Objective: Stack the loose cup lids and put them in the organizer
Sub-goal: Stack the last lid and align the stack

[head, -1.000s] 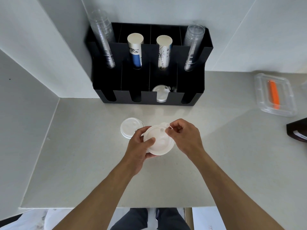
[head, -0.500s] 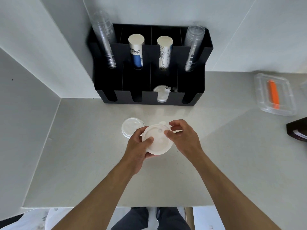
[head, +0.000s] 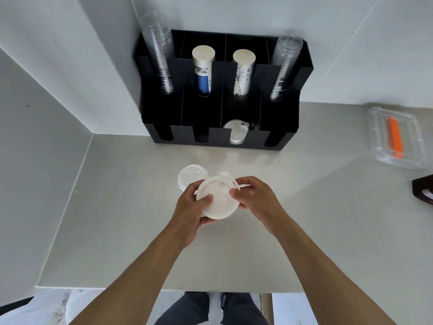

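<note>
So we've got a white lid [head: 218, 199] held up over the counter [head: 131, 207] in both hands. Our left hand [head: 189, 209] cups it from below with the thumb pressed on the top face, and our right hand [head: 254, 199] pinches the far-right rim, right by the little sip tab. Both hands are closed on it. There may be more than one lid nested in that grip, but we can't tell from this angle.

Another loose lid [head: 191, 177] lies flat on the counter just beside and behind our left hand, partly hidden by the held one. The black organizer [head: 210, 118] stands against the wall, and one lid [head: 235, 131] already sits upright in the third front slot from the left, so that looks like the home for ours.

How we'd play this step: line up the sip tabs before pressing anything together, since these lids only nest snugly when they're rotated the same way. Press with the thumbs near the middle, not the rim, because thin plastic like this probably flexes and pops out. Then bring the held lid down onto the counter one, squaring the edges with our fingertips. Once it's one tidy stack, we tip it on edge and slide it in next to the lid already in the slot.
</note>
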